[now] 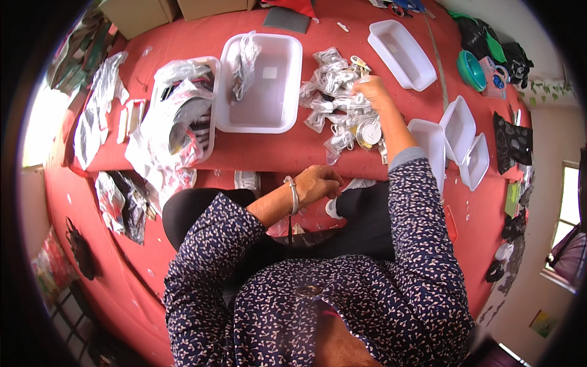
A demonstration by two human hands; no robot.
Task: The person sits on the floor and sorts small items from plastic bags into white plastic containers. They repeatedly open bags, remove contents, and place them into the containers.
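My right hand (372,93) reaches forward into a pile of small clear plastic packets (333,98) on the red table (269,153); its fingers are closed among them, and I cannot tell which packet it grips. A round white and yellow disc (369,132) lies in the pile near my wrist. My left hand (318,182) rests curled at the table's near edge above my lap, a metal bangle on the wrist, and I cannot see anything in it. A large white tray (257,119) with one crumpled clear bag (244,61) in it stands left of the pile.
A second tray (211,67) at the left overflows with crumpled bags. An empty white tray (400,55) sits far right, stacked white trays (455,131) at the right. A teal bowl (471,70), black bags and cardboard boxes (140,15) line the back.
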